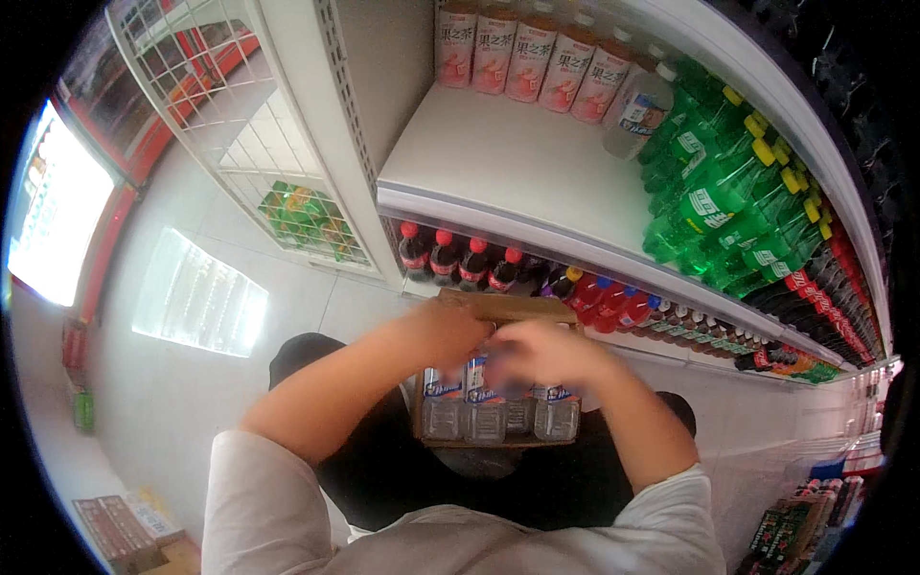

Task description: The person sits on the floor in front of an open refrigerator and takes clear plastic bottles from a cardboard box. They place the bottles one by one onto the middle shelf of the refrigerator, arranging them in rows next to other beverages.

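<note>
A brown cardboard box stands between my knees, holding several clear plastic bottles with blue and white labels. My left hand is over the box's far left part, its fingers smeared by motion. Beside it, my right hand reaches over the middle of the box among the bottle tops. Its fingers are bent but blurred, and whether they grip a bottle cannot be seen. On the white shelf in front of me, a similar clear bottle stands at the end of a row.
Pink-labelled drink bottles line the shelf's back left. Green soda bottles fill its right side. Below stand red-capped cola bottles and red drink bottles. A white wire rack rises at the left over pale floor tiles.
</note>
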Tool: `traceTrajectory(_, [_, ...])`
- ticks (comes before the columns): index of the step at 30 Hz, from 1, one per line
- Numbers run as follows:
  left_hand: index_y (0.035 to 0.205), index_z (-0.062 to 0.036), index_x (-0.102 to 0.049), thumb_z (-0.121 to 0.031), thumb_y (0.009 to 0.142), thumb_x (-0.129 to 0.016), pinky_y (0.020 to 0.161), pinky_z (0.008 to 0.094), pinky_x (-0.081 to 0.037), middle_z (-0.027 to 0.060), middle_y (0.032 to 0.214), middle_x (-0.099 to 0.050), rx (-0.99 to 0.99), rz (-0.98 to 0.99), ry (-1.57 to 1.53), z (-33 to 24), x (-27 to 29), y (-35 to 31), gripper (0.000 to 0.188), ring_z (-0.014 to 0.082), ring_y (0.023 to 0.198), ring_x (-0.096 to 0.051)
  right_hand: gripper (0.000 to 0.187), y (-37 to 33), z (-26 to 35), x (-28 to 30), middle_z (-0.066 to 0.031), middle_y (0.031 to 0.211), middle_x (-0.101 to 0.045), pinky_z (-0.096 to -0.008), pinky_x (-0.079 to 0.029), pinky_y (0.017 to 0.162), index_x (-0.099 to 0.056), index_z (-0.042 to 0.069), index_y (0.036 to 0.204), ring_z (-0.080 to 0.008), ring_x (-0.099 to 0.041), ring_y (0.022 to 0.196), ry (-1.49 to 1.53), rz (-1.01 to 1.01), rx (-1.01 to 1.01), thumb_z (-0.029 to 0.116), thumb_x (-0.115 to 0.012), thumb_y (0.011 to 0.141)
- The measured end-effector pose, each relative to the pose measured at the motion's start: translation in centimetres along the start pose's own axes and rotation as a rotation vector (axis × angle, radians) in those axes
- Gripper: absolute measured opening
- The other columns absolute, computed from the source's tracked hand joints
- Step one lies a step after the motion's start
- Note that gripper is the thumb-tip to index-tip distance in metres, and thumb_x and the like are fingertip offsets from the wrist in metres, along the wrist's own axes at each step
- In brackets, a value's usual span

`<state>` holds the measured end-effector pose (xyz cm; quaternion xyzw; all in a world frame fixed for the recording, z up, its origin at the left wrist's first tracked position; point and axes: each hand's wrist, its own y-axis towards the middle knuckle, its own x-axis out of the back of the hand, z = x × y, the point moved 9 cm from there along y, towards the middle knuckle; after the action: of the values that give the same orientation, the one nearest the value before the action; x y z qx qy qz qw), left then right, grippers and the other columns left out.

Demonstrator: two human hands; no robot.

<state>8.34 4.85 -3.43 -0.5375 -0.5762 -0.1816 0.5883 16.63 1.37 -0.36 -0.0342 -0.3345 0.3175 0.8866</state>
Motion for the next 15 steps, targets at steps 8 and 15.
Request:
traceTrajectory(8, [0.119,-0.0106,-0.068,-0.025,0.080,-0.078,0.090,0.0498,-0.055,0.0185,0.121,-0.066,0.019,-0.014,-0.026,-0.4,0.1,-0.4,0.043,0.0370,0.114,-0.066,0.056,-2.3,1.3,27.0,-0.0281,0.127,-0.063,-0.0487,-0.047,0.103,-0.058,0.004,0.136,-0.0404,-0.058,0.124,-0.311,-1.163,-0.064,0.029,-0.070,0.088])
traceTrajectory(15, [0.124,-0.0128,-0.062,-0.035,0.092,-0.063,0.089,0.0522,-0.056,0.0180,0.114,-0.068,-0.080,-0.034,0.000,-0.1,0.6,-0.4,0.039,0.0383,0.113,-0.065,0.071,0.4,-2.0,37.3,-0.0295,0.147,-0.047,-0.0533,-0.043,0.110,-0.050,0.012,0.147,-0.0488,-0.045,0.135,-0.785,-1.300,-0.339,0.033,-0.072,0.083])
